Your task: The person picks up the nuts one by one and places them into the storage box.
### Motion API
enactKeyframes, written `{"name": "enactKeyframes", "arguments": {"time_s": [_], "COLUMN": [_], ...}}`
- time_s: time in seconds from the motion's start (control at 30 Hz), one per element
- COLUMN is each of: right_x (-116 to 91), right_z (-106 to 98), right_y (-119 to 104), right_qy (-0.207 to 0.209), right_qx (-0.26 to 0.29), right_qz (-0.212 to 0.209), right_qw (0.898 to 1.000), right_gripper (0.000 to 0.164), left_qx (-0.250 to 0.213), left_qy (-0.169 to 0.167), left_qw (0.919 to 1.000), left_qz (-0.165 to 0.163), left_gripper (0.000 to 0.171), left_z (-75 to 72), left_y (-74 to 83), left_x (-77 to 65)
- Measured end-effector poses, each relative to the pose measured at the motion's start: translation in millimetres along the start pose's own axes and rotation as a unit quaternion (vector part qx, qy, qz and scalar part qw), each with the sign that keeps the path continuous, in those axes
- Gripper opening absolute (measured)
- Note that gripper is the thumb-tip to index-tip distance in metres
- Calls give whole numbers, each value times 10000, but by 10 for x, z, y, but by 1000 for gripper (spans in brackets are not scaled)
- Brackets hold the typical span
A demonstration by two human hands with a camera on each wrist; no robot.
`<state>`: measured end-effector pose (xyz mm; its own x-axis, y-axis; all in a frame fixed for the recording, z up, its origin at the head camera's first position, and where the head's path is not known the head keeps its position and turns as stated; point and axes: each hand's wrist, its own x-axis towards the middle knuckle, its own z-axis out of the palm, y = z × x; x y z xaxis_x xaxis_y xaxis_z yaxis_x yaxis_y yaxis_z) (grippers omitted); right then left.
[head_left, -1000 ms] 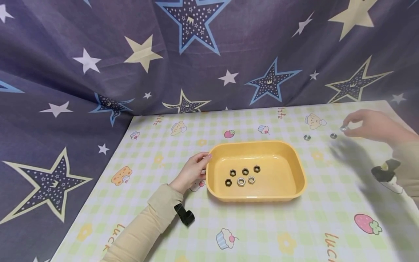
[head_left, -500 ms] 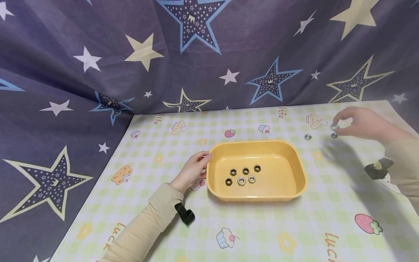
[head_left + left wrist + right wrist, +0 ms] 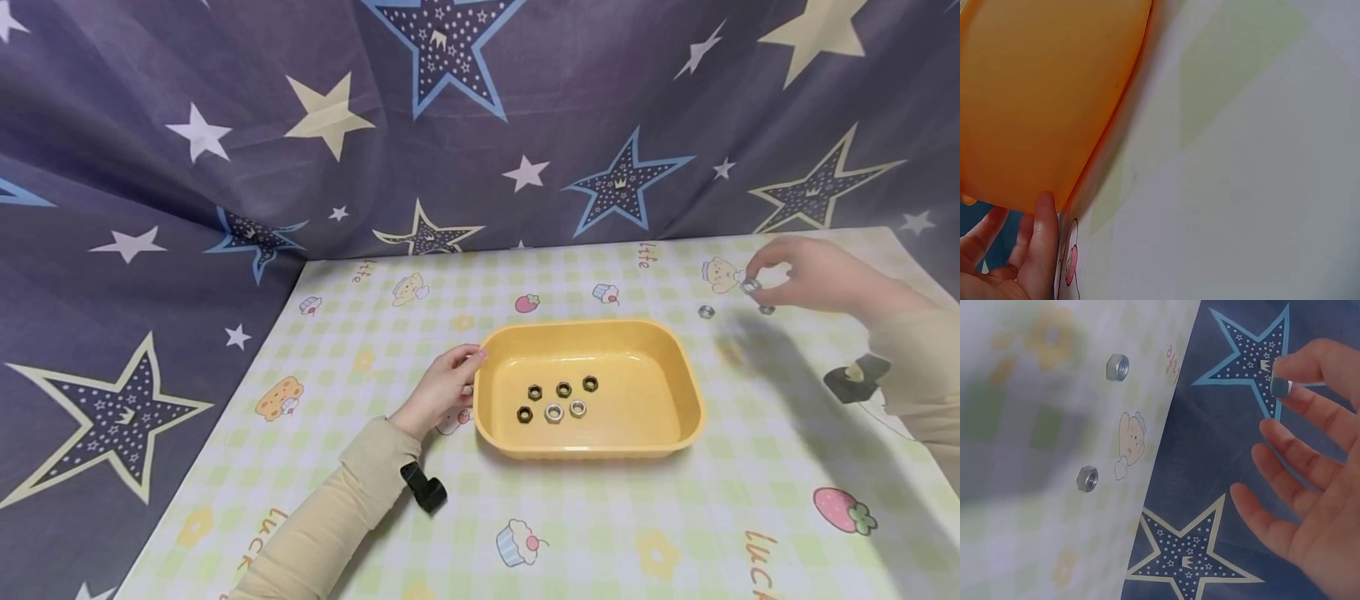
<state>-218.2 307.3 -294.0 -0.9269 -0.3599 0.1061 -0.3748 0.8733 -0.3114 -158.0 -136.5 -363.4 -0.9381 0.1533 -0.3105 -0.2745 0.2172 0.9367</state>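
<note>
My left hand (image 3: 442, 387) holds the left end of a yellow plastic tray (image 3: 588, 328), fingertips at its rim; in the left wrist view, fingers (image 3: 1045, 234) touch the tray's outer wall (image 3: 1035, 106). Several hex nuts, dark ones (image 3: 564, 389) and silver ones (image 3: 553, 413), lie in the tray's left half. Raised over the far right of the table, my right hand (image 3: 813, 275) pinches a silver hex nut (image 3: 1280, 387) between thumb and index finger, the other fingers spread. Two more nuts rest on the cloth nearby: one silver (image 3: 707, 312), the other (image 3: 767, 309) partly behind the hand.
A checked cloth (image 3: 600, 533) with printed cupcakes, fruit and words covers the table. Behind and to the left hangs a dark star-patterned curtain (image 3: 285, 50). Black straps (image 3: 423, 487) sit at both wrists, and the right arm casts a shadow across the cloth.
My right hand has moved left with the pinched nut, passing over the nut on the cloth and partly covering it. The left hand and the tray have stayed in place.
</note>
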Motion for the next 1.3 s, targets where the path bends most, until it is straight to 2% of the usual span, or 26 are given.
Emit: {"name": "enactKeyframes", "arguments": {"time_s": [0.17, 0.33, 0.5, 0.7, 0.9, 1.3], "right_x": [21, 56, 84, 108, 162, 323], "right_z": [-13, 0, 33, 96, 108, 190], "right_y": [-72, -168, -271, -376, -513, -874], "right_qy": [-113, -33, 115, 518, 655, 398], "right_qx": [63, -103, -4, -76, -57, 420], "right_qz": [19, -240, -600, -1313, -1768, -2365], "right_qw": [9999, 9997, 9981, 9900, 9821, 9699], "right_gripper": [17, 16, 15, 23, 26, 24], "left_qx": [-27, -23, -47, -73, -88, -149], "left_qy": [7, 23, 24, 4, 46, 120], "left_qw": [10000, 10000, 10000, 10000, 10000, 9998], "left_qz": [-5, 0, 41, -5, -6, 9], "left_gripper": [36, 35, 35, 36, 36, 34], "left_z": [-1, 0, -6, -38, -47, -31], "left_y": [-4, -8, -30, -163, -232, -220], "left_x": [5, 5, 22, 163, 228, 204]}}
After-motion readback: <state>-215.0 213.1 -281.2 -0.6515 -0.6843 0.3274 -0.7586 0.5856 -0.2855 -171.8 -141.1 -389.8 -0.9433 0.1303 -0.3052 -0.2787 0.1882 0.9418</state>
